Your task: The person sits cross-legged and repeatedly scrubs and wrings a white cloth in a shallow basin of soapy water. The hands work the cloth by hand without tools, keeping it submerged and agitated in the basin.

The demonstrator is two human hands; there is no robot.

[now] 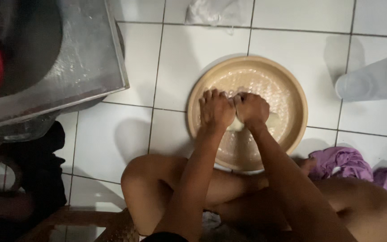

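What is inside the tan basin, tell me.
The tan basin holds soapy water. Both hands, left hand and right hand, press a pale cloth together in it. The hands cover most of the cloth.

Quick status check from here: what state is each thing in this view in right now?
Left hand: fist closed on a pale cloth, over the basin.
Right hand: fist closed on the same cloth, touching the left.
Pale cloth: bunched between the fists, mostly hidden.
Tan basin: upright on the tiled floor, holding water.
Purple garment: crumpled on the floor beside the basin.
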